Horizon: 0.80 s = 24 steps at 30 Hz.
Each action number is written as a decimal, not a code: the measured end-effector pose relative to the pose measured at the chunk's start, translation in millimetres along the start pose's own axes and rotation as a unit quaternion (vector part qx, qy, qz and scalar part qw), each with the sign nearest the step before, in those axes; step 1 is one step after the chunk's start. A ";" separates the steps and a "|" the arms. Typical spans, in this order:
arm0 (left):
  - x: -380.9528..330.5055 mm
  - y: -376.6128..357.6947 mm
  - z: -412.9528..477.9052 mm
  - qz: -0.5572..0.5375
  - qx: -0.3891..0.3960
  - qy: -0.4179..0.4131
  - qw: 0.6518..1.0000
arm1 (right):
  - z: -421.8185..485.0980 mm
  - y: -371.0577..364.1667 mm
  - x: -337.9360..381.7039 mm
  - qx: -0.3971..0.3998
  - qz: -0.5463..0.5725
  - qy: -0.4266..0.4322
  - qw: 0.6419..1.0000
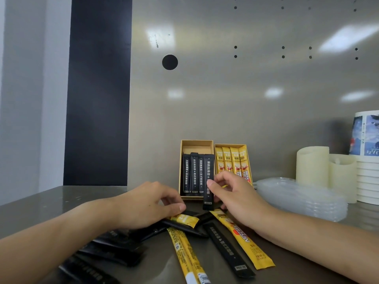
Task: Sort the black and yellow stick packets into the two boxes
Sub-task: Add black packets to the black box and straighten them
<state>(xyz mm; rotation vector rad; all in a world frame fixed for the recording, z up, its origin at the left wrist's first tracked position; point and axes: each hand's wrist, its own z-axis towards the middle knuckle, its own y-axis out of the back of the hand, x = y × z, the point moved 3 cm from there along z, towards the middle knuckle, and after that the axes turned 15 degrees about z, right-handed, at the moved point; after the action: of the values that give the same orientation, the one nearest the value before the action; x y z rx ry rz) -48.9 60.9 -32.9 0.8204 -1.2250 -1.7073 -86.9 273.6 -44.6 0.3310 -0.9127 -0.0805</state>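
Two open cardboard boxes stand side by side against the back wall. The left box (196, 142) holds black stick packets (194, 175). The right box (231, 145) holds several yellow stick packets (231, 160). My right hand (235, 193) pinches one black packet (208, 181) upright at the left box's right front corner, its lower end hanging outside the box. My left hand (147, 203) rests on the loose pile, thumb and fingers closed on a yellow packet (184, 219). More loose yellow packets (244, 238) and black packets (227, 249) lie on the table in front.
A stack of clear plastic lids (301, 197) lies right of the boxes. Behind it stand two cream candles (312, 165) and a stack of paper cups (367, 156). The metal table (51, 201) meets a metal back wall (225, 89).
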 end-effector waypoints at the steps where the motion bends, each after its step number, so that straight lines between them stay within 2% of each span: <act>1: -0.1 -0.1 0.2 0.000 0.000 0.000 1.000 | 0.0 0.0 -0.1 -0.001 0.002 0.000 1.000; 11: 0.7 -1.9 1.2 0.013 0.001 -0.005 1.000 | 3.3 6.7 -3.3 -0.041 -0.003 0.007 0.999; 17: -1.7 -1.1 0.1 0.021 -0.006 -0.011 1.000 | 3.1 4.9 -2.0 -0.025 -0.021 0.015 0.999; 24: -1.9 0.3 -0.7 0.032 -0.007 -0.010 0.999 | 7.0 9.3 -1.5 -0.049 -0.034 0.027 0.998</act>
<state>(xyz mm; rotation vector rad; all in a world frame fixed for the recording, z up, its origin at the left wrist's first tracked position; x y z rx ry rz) -47.5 62.3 -32.8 0.7496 -1.2388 -1.6732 -93.9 280.9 -38.9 0.2729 -0.8403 -0.1779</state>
